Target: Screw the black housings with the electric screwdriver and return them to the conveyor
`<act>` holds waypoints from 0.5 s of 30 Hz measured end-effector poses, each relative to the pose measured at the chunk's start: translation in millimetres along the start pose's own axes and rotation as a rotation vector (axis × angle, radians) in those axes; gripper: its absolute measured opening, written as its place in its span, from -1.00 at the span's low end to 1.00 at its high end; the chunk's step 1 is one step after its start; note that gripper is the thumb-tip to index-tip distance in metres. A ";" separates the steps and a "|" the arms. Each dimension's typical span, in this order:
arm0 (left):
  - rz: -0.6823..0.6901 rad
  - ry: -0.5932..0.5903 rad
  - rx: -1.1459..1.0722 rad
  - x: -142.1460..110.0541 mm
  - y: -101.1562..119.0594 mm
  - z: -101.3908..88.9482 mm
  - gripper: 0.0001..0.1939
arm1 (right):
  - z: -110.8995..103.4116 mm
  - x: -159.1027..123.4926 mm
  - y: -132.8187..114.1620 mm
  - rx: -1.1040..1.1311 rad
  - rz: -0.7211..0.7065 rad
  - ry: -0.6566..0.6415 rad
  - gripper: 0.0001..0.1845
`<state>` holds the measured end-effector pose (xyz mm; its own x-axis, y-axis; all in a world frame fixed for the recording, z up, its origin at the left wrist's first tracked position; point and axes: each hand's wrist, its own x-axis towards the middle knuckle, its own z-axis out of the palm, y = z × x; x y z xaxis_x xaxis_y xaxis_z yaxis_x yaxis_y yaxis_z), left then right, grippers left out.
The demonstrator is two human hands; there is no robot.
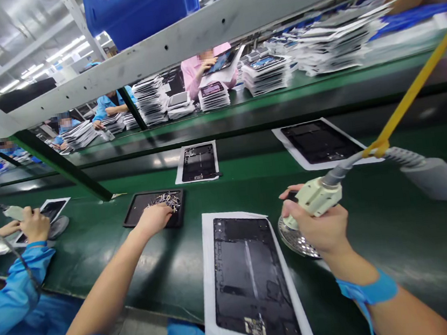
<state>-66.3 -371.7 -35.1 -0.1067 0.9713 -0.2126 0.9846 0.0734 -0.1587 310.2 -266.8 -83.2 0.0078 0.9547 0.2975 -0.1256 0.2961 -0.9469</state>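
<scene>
My left hand (pixel 154 218) reaches into a flat black tray (pixel 139 213) and its fingers are bunched over a pile of small screws (pixel 167 199); whether they pinch one is hidden. My right hand (pixel 320 226) grips a pale electric screwdriver (pixel 317 197), held upright over a round metal dish (pixel 295 240). Its grey cable (pixel 422 165) hangs from a yellow strap (pixel 413 92). Between my hands lies an open black tablet back (pixel 249 278) on a white sheet (pixel 208 278).
The green conveyor belt (pixel 376 214) carries two more black panels on white sheets (pixel 198 162) (pixel 320 142). A co-worker in blue at the left (pixel 31 226) holds a screwdriver over another panel. Stacks of panels (pixel 334 40) and other workers sit beyond the grey frame (pixel 230 20).
</scene>
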 end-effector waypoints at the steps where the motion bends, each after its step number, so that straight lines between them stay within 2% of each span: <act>1: -0.004 -0.006 0.039 1.0 5.6 1.8 -0.71 | -0.5 -0.2 1.4 -0.002 -0.002 -0.003 -0.72; 5: -0.009 -0.014 0.109 5.9 18.0 5.8 -0.74 | -1.9 -0.1 3.7 -0.005 -0.026 -0.003 -0.73; 11: 0.043 -0.015 0.134 13.2 24.3 5.0 -0.74 | -0.2 0.8 -2.5 -0.006 -0.040 -0.009 -0.75; 15: 0.012 0.109 -0.077 6.6 8.3 -5.7 -0.83 | 1.8 1.1 -6.3 0.004 -0.045 -0.005 -0.74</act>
<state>-58.1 -363.4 -32.4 -0.0832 0.9907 -0.1072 0.9939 0.0747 -0.0817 309.2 -267.6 -76.7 0.0086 0.9403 0.3402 -0.1295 0.3384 -0.9320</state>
